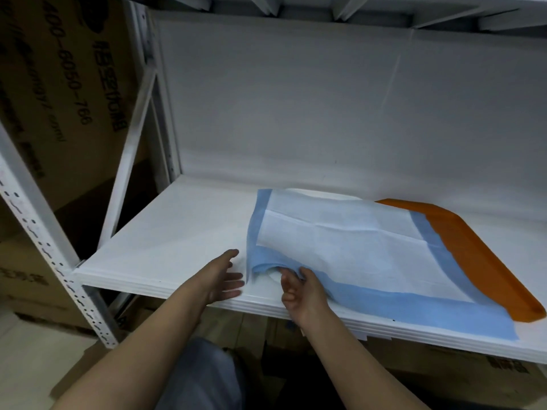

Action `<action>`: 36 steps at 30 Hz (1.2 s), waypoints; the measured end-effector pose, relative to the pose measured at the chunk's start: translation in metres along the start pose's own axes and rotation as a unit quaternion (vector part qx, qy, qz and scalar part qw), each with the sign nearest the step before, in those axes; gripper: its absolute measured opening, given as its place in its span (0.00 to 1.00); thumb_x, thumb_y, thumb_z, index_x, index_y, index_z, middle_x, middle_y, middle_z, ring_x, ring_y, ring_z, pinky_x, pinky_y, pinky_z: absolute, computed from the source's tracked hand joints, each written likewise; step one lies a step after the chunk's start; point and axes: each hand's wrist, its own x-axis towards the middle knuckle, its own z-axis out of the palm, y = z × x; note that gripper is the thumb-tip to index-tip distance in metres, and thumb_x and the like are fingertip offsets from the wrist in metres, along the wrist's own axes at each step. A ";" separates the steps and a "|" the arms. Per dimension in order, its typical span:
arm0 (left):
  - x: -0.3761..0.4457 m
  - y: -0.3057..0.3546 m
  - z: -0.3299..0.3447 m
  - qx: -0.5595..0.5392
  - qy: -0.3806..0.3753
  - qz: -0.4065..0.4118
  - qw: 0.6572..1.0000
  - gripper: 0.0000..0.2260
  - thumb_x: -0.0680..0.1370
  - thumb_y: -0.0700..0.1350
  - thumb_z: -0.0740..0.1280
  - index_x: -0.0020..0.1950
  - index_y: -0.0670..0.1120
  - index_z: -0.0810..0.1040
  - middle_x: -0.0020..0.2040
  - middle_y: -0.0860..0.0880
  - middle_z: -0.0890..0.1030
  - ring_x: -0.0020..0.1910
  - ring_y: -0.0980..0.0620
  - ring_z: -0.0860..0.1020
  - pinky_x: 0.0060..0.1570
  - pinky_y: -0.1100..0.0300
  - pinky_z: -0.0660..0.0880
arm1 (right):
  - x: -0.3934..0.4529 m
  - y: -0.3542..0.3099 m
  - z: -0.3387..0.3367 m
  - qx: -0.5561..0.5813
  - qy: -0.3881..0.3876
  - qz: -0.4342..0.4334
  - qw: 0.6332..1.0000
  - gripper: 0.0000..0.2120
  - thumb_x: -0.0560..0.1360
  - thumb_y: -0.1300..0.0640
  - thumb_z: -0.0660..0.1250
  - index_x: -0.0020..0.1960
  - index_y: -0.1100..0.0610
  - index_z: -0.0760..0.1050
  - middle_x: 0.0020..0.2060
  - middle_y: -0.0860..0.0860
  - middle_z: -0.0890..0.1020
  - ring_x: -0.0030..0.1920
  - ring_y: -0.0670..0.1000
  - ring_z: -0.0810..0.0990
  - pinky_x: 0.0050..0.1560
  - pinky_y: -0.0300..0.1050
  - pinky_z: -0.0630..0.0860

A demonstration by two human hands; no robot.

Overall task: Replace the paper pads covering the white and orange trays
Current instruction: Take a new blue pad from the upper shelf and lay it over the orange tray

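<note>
I see the paper pad (355,247), white with a blue border, spread over the white tray (273,276) at centre right of the frame, with only a sliver of that tray showing under the lifted near-left corner and at the far edge, while the orange tray (479,255) sticks out from under the pad's right side on the white shelf (177,232). My right hand (299,291) pinches the pad's crumpled near-left corner between curled fingers and thumb. My left hand (222,276) sits just left of it, fingers straight and spread wide, gripping nothing.
</note>
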 end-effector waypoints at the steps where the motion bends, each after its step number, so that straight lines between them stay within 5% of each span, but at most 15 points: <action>1: 0.000 -0.001 0.002 -0.014 -0.023 -0.017 1.000 0.21 0.77 0.57 0.63 0.61 0.43 0.68 0.57 0.38 0.78 0.52 0.41 0.79 0.49 0.49 0.78 | 0.000 0.002 -0.001 -0.003 -0.005 0.011 1.000 0.21 0.80 0.53 0.57 0.69 0.64 0.67 0.32 0.53 0.83 0.22 0.45 0.78 0.15 0.32 0.58; 4: 0.000 -0.007 0.012 -0.037 -0.069 -0.041 0.996 0.21 0.77 0.59 0.62 0.57 0.43 0.71 0.55 0.39 0.80 0.52 0.41 0.80 0.51 0.50 0.77 | -0.004 0.009 -0.005 -0.067 0.016 0.003 0.998 0.16 0.80 0.54 0.58 0.64 0.62 0.68 0.37 0.55 0.84 0.22 0.46 0.78 0.16 0.32 0.58; 7: 0.003 -0.012 0.013 -0.004 0.025 0.027 0.999 0.13 0.77 0.50 0.66 0.52 0.40 0.74 0.45 0.39 0.80 0.40 0.45 0.80 0.42 0.55 0.77 | -0.008 0.014 -0.011 -0.158 0.041 -0.011 0.987 0.07 0.80 0.55 0.57 0.55 0.58 0.68 0.35 0.54 0.85 0.22 0.46 0.78 0.18 0.31 0.56; 11: 0.006 -0.006 0.000 0.105 0.106 0.070 0.986 0.07 0.76 0.39 0.67 0.40 0.39 0.72 0.43 0.39 0.76 0.37 0.44 0.75 0.40 0.57 0.76 | -0.013 0.014 -0.020 -0.311 0.004 0.058 0.949 0.14 0.80 0.49 0.56 0.49 0.59 0.72 0.38 0.54 0.86 0.23 0.46 0.75 0.19 0.32 0.55; 14: 0.001 0.004 0.000 0.160 0.100 0.085 0.978 0.08 0.76 0.41 0.68 0.40 0.41 0.71 0.43 0.40 0.76 0.36 0.47 0.72 0.35 0.60 0.71 | -0.027 0.004 -0.016 -0.532 -0.107 0.087 0.835 0.17 0.79 0.44 0.57 0.44 0.57 0.75 0.36 0.52 0.85 0.21 0.43 0.68 0.20 0.33 0.55; 17: -0.003 0.012 0.004 0.179 0.090 0.110 0.974 0.09 0.76 0.42 0.67 0.40 0.42 0.69 0.42 0.42 0.75 0.34 0.49 0.72 0.33 0.61 0.67 | -0.034 0.003 -0.003 -0.681 -0.124 -0.117 0.712 0.14 0.78 0.49 0.61 0.41 0.58 0.76 0.28 0.47 0.81 0.25 0.42 0.75 0.30 0.38 0.70; 20: -0.011 0.019 0.012 0.171 0.086 0.110 0.975 0.08 0.77 0.41 0.65 0.39 0.43 0.69 0.38 0.44 0.73 0.32 0.50 0.72 0.31 0.62 0.69 | -0.028 0.005 0.010 -0.762 0.006 -0.397 0.512 0.11 0.75 0.46 0.65 0.52 0.52 0.73 0.45 0.47 0.80 0.47 0.47 0.77 0.44 0.42 0.69; 22: -0.014 0.022 0.016 0.177 0.077 0.127 0.973 0.10 0.77 0.40 0.65 0.37 0.43 0.68 0.32 0.46 0.69 0.26 0.52 0.67 0.24 0.65 0.65 | -0.015 0.006 0.012 -0.779 -0.005 -0.422 0.464 0.26 0.73 0.43 0.67 0.67 0.51 0.66 0.61 0.48 0.74 0.61 0.50 0.71 0.55 0.43 0.67; 25: -0.017 0.025 0.021 0.147 0.056 0.176 0.972 0.07 0.77 0.42 0.66 0.41 0.44 0.69 0.34 0.47 0.71 0.27 0.54 0.68 0.24 0.66 0.64 | 0.003 0.011 0.020 -0.787 -0.023 -0.390 0.477 0.38 0.72 0.42 0.68 0.76 0.53 0.55 0.72 0.49 0.64 0.70 0.51 0.64 0.66 0.46 0.62; 28: -0.017 0.023 0.022 0.057 0.060 0.239 0.968 0.07 0.79 0.46 0.63 0.51 0.46 0.67 0.45 0.47 0.78 0.38 0.53 0.78 0.35 0.62 0.69 | 0.016 0.011 0.031 -0.753 0.026 -0.434 0.493 0.22 0.77 0.49 0.63 0.70 0.52 0.66 0.64 0.50 0.75 0.62 0.52 0.74 0.58 0.44 0.71; 30: -0.011 0.013 0.018 0.071 0.113 0.288 0.948 0.10 0.79 0.47 0.62 0.57 0.46 0.65 0.54 0.44 0.78 0.46 0.49 0.79 0.44 0.58 0.72 | 0.016 0.002 0.039 -0.708 0.084 -0.430 0.554 0.12 0.80 0.51 0.58 0.60 0.54 0.75 0.53 0.53 0.81 0.52 0.54 0.79 0.46 0.43 0.72; 32: -0.001 -0.001 0.009 0.219 0.168 0.288 0.917 0.29 0.74 0.53 0.69 0.69 0.46 0.60 0.67 0.43 0.70 0.62 0.45 0.73 0.59 0.52 0.72 | 0.013 -0.008 0.043 -0.643 0.131 -0.413 0.632 0.14 0.81 0.50 0.56 0.48 0.58 0.75 0.46 0.56 0.82 0.47 0.57 0.80 0.40 0.43 0.69; 34: 0.007 -0.015 0.006 0.369 0.132 0.242 0.888 0.49 0.68 0.58 0.74 0.77 0.48 0.46 0.74 0.44 0.58 0.72 0.43 0.63 0.68 0.48 0.65 | 0.012 -0.014 0.043 -0.579 0.137 -0.408 0.692 0.16 0.81 0.50 0.55 0.38 0.57 0.69 0.40 0.56 0.80 0.45 0.59 0.80 0.39 0.43 0.67; 36: 0.012 -0.023 0.009 0.417 0.119 0.215 0.875 0.52 0.68 0.54 0.75 0.78 0.48 0.40 0.74 0.42 0.57 0.71 0.42 0.64 0.67 0.49 0.66 | 0.010 -0.016 0.041 -0.556 0.121 -0.428 0.702 0.16 0.81 0.50 0.56 0.37 0.55 0.66 0.37 0.54 0.77 0.44 0.59 0.79 0.39 0.44 0.68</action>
